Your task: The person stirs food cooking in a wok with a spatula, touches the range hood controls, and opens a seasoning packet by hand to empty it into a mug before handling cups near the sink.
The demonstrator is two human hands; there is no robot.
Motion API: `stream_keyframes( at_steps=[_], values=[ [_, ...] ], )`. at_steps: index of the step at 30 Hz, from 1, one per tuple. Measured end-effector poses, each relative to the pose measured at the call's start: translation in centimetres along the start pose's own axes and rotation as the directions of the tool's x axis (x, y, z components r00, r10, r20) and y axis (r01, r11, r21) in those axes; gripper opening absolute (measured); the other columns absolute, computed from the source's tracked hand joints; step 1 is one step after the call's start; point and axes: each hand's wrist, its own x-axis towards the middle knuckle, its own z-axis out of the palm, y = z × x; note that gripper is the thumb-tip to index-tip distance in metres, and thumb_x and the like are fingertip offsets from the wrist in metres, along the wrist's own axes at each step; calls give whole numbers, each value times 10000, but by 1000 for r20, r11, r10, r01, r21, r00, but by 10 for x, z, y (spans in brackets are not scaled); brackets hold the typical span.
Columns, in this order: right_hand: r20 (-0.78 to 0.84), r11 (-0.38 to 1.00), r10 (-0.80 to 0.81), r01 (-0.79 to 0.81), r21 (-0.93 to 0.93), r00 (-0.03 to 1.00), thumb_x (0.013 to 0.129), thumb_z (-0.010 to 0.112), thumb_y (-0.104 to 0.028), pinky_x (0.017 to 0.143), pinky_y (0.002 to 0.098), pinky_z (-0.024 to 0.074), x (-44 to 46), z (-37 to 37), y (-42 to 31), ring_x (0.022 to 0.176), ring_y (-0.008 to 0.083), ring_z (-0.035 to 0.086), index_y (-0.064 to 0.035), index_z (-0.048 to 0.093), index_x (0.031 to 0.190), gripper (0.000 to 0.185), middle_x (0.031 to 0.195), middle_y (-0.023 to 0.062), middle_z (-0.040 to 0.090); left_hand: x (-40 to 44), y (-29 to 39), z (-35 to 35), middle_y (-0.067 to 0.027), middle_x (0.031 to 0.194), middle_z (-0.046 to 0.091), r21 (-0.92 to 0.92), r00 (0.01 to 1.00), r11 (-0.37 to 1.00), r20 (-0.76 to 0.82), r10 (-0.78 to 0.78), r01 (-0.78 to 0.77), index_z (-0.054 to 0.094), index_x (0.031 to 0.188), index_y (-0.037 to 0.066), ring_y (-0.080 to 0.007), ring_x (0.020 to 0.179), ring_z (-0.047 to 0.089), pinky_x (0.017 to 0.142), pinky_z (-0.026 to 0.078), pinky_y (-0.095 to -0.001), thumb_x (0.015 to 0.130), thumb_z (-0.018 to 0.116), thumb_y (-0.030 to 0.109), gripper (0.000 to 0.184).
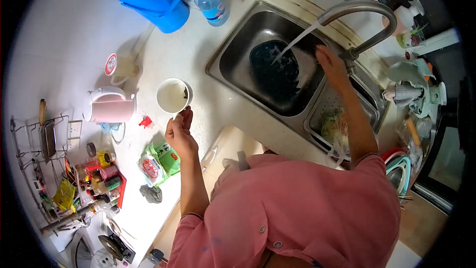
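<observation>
My left hand (181, 131) is closed on a white cup (167, 105), held over the counter left of the sink. Inside the cup is something pale, with a few dark bits near its right side. My right hand (331, 64) is stretched out over the right edge of the sink basin (238, 82), just below the faucet (369, 7), its fingers extended and holding nothing. A stream of water (302, 34) runs from the spout onto a dark, rounded thing (272, 69) in the basin; I cannot make out what it is.
A second, smaller basin holds a colander (317, 116) with greenish vegetables. At the back stand a blue thermos jug (158, 5) and a plastic bottle (210, 7). Left are a pink kettle (114, 108), a green packet (167, 159), a grey rag (150, 193) and several seasoning jars (106, 172).
</observation>
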Motion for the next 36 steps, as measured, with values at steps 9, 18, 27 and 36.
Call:
stream_keyframes(
  at_steps=[9,18,27,36],
  values=[
    [-127,620,58,-135,-773,990,935,598,-421,1020,467,423,24,18,15,1166,318,583,-95,650,1230,443,1322,157,583,-12,-5,-10,-126,912,697,35,999,999,-33,-5,6,668,942,-89,-207,862,693,876,557,-354,924,555,80,204],
    [685,846,-141,-273,458,715,941,641,-344,1010,419,463,62,67,-65,1188,305,578,-70,439,1431,597,1339,157,570,-30,16,-62,19,846,604,243,976,953,-79,205,-181,676,888,-38,-50,776,486,700,380,-207,817,617,-26,93],
    [671,932,351,-316,-180,654,972,581,-300,896,344,507,66,177,-107,953,206,672,-20,561,1299,431,1019,107,706,-39,62,-161,-1,866,635,237,951,947,-170,258,-215,700,932,-33,-63,737,532,659,401,-209,848,583,-20,145],
    [344,800,-186,345,-492,921,960,553,-207,881,410,511,42,208,-132,932,295,653,-72,621,1213,295,1057,136,673,-24,127,-326,-25,809,668,228,920,954,-294,260,-197,687,884,-62,-95,788,617,778,480,-240,855,565,30,156]
  ],
)
